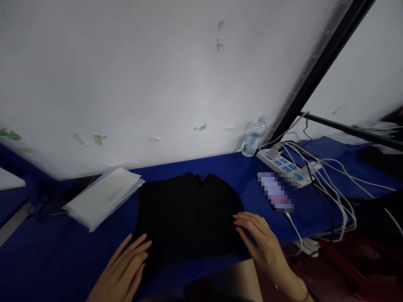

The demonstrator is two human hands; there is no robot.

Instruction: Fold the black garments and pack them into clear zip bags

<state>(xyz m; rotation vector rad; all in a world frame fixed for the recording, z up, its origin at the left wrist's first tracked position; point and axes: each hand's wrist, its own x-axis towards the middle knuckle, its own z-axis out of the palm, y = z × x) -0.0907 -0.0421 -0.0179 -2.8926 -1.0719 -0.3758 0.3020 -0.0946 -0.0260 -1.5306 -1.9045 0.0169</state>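
Note:
A black garment [190, 218] lies spread on the blue table, with a small notch at the middle of its far edge, perhaps a neckline. At the garment's near left side, my left hand [121, 268] is open, its fingers stretched and apart, fingertips on or just beside the cloth. On the opposite side, my right hand [260, 237] reaches over the right edge with fingers extended and fingertips on the fabric. No pinched fold shows in either hand.
Flat white plastic sleeves [105, 195] lie on the blue table [34, 251] at left. At right are a phone [275, 191] on a cable, a power strip [283, 165] with tangled cords, and a water bottle [253, 137]. A white wall [141, 84] rises behind.

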